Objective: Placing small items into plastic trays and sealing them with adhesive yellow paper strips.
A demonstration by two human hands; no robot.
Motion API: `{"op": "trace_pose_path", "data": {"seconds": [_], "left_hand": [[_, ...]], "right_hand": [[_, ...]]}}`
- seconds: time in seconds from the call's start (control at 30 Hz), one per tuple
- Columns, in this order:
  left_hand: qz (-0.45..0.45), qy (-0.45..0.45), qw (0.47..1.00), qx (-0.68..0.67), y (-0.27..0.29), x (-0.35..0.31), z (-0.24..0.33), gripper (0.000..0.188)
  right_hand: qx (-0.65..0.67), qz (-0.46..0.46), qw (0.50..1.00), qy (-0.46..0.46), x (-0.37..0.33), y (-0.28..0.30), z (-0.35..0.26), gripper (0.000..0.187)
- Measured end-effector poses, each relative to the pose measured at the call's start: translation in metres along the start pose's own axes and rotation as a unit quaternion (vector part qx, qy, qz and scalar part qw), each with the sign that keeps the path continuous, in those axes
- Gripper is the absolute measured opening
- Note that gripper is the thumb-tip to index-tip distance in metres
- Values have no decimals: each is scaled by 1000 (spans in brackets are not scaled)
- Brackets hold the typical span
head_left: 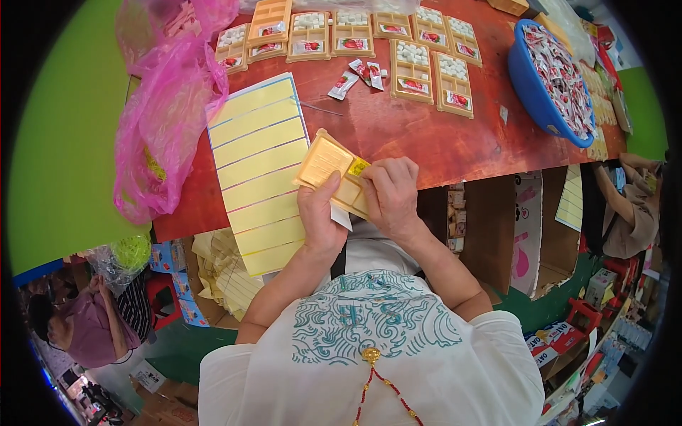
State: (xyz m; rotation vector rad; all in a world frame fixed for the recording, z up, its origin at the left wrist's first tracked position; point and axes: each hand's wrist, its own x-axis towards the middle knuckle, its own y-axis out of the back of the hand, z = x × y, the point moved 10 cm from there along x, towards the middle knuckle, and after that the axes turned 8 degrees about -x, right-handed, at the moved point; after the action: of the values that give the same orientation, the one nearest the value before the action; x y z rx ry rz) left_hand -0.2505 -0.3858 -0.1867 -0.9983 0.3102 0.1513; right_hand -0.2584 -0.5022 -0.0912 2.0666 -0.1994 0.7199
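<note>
Left hand (321, 219) holding tan tray (325, 165), right hand (395, 195) at its edge, red table (355, 135)

I get bright, even light, glints on the pink bag (167, 121), strong fisheye bending, black corners, soft edges.

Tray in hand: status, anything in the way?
Left hand holding tray. Right hand at its yellow sticker. Sheet to the left; no obstruction visible.

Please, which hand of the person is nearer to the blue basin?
Right: the right hand is left of the basin, closer to the person; the left hand is farther left.
</note>
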Motion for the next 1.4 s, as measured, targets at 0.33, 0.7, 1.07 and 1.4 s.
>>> {"op": "trace_pose_path", "data": {"seconds": [0.33, 0.7, 1.07, 1.4], "left_hand": [[4, 29, 1000, -8, 8, 3, -8, 37], [6, 14, 1000, -20, 4, 7, 1, 39], [-2, 25, 999, -32, 6, 8, -2, 38], [-2, 18, 999, -36, 8, 12, 0, 36]], "right_hand": [[-62, -25, 994, 85, -8, -7, -13, 21], [-101, -56, 984, 134, -16, -8, -25, 28], [6, -92, 978, 190, -21, -11, -35, 27], [147, -74, 983, 82, -24, 16, -28, 30]]}}
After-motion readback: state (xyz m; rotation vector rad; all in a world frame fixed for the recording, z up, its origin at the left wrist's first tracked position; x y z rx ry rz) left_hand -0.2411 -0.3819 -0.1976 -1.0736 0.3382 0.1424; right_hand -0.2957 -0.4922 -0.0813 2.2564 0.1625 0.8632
